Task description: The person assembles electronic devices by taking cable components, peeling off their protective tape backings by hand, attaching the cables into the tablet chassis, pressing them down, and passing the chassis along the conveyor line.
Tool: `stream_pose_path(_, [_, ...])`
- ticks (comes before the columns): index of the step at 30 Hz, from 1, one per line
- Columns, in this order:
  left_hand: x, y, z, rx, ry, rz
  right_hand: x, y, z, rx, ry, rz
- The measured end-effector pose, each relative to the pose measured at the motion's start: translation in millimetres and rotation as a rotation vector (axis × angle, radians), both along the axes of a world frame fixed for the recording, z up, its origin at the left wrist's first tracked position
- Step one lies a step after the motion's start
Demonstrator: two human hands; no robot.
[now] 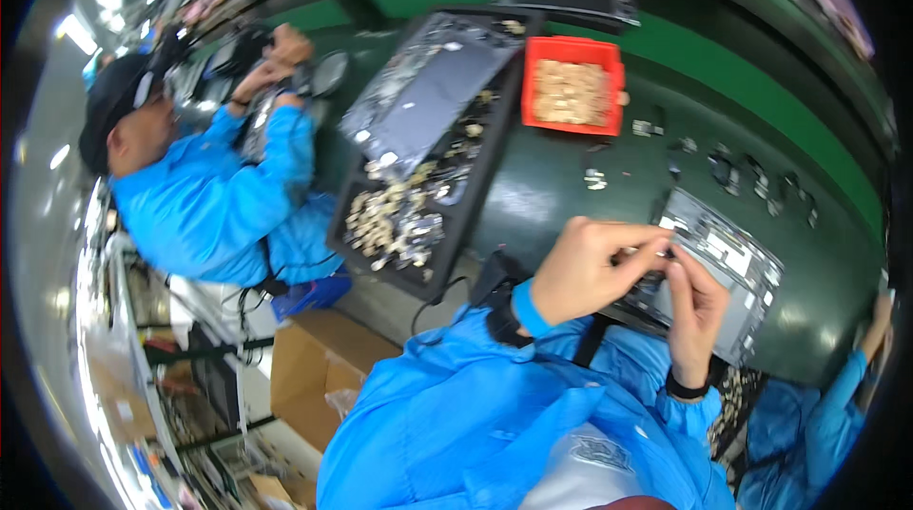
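The fingertips of the left hand (pixel 601 263) and right hand (pixel 696 308) are together at a small dark part (pixel 665 252); which one grips it, I cannot tell. A slack pinch could drop it onto the electronic panel (pixel 728 253) just right of them, and a careless brush could shift that panel across the surface (pixel 537 182).

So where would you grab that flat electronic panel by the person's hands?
Probably by the right-hand edge of the flat electronic panel, coming from the right: that edge shows plainly, while the left hand and right hand hide part of its left. Its face carries exposed small parts, so pinching the edge seems safer than pressing on top.
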State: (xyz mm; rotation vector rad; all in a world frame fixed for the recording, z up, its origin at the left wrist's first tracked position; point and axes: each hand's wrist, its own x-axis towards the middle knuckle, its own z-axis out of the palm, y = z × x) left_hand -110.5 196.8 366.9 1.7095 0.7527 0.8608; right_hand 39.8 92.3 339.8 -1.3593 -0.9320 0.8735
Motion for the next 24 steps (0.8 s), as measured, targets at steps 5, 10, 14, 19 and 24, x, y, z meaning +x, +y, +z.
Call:
stream_pose_path(5, [9, 0, -1, 0.244, 0.012, 0.036, 1, -1, 5, -0.006, 0.053, -0.046])
stream_pose_path(10, [11, -2, 0, 0.307, 0.031, 0.058, -1, 1, 11, 0.022, -0.007, -0.035])
stream_pose_path(14, [9, -3, 2, 0.204, 0.073, 0.056, 2, 2, 9, 0.071, -0.062, -0.006])
stream_pose_path(19, [12, 13, -3, 0.632, 0.090, -0.009, 1, 0, 12, 0.034, -0.039, -0.002])
stream_pose_path(24, [9, 57, 10, 0.700, 0.122, 0.184, 10, 6, 15, -0.144, 0.235, 0.023])
